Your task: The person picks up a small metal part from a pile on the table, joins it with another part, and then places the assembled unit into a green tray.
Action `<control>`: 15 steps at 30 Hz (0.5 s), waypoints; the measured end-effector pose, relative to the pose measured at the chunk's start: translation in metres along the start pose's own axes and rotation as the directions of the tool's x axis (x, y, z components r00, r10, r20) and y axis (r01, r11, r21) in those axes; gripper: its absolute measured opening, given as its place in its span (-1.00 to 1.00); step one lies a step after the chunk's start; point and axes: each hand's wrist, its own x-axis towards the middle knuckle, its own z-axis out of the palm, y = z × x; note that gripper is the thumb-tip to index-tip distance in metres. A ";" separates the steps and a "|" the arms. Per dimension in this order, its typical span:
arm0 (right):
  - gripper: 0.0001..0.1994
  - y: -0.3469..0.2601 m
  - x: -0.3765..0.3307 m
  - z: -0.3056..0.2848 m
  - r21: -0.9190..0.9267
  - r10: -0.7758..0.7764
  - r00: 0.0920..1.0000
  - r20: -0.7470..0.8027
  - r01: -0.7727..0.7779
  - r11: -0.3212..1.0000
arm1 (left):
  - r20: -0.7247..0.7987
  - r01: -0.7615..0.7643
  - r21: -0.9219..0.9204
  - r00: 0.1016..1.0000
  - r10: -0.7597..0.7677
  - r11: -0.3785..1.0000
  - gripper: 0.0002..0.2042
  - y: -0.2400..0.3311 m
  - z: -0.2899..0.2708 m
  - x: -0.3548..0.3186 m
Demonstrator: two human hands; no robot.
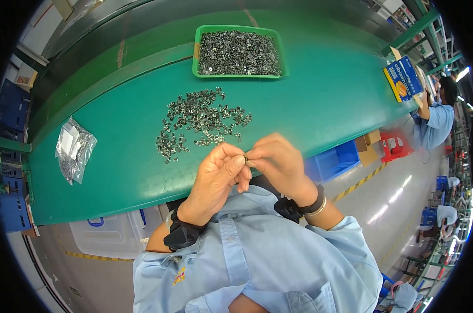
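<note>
My left hand (pixel 220 175) and my right hand (pixel 279 160) meet just in front of the bench's near edge. Between their fingertips is a small dark metal part (pixel 246 158), pinched from both sides; its exact shape is too small to make out. Beyond my hands a loose heap of small shiny metal parts (pixel 197 116) spreads over the green bench top (pixel 127 130). Farther back stands a green plastic tray (pixel 197 68), filled with many more such metal pieces.
A clear plastic bag of small parts (pixel 76 148) lies at the bench's left end. At the right end sits a blue and yellow box (pixel 403 78), beside a person in light blue (pixel 437 122). Below the edge are a blue bin (pixel 335 160) and a red stool (pixel 395 145).
</note>
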 end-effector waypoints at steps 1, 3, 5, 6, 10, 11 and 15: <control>-0.79 0.000 -0.001 0.001 0.014 0.007 1.000 -0.010 -0.007 1.000 | 0.016 -0.005 -0.033 1.000 0.006 0.999 -0.87 -0.002 -0.001 0.000; -0.79 -0.001 -0.004 0.003 0.039 0.019 1.000 -0.018 -0.018 0.999 | 0.046 -0.014 -0.099 0.999 0.019 0.995 -0.89 -0.005 -0.001 0.001; -0.79 -0.002 -0.006 0.004 0.089 0.045 0.998 -0.033 -0.042 0.995 | 0.048 -0.018 -0.122 0.999 0.024 0.992 -0.88 -0.007 0.001 0.001; -0.79 -0.002 -0.007 0.005 0.089 0.043 0.999 -0.032 -0.041 0.995 | 0.049 -0.020 -0.144 0.998 0.027 0.989 -0.87 -0.008 0.002 0.002; -0.80 -0.003 -0.008 0.005 0.131 0.081 0.996 -0.036 -0.075 0.988 | 0.059 -0.013 -0.102 0.998 0.019 0.995 -0.86 -0.006 -0.001 0.001; -0.80 -0.001 -0.008 0.004 0.081 0.036 0.999 -0.023 -0.034 0.996 | 0.063 -0.008 -0.070 0.998 0.013 0.997 -0.86 -0.005 -0.002 0.001; -0.81 0.006 -0.004 -0.002 -0.048 -0.084 0.996 0.032 0.085 0.995 | -0.011 0.026 0.050 1.000 -0.025 0.998 -0.86 0.001 0.000 0.000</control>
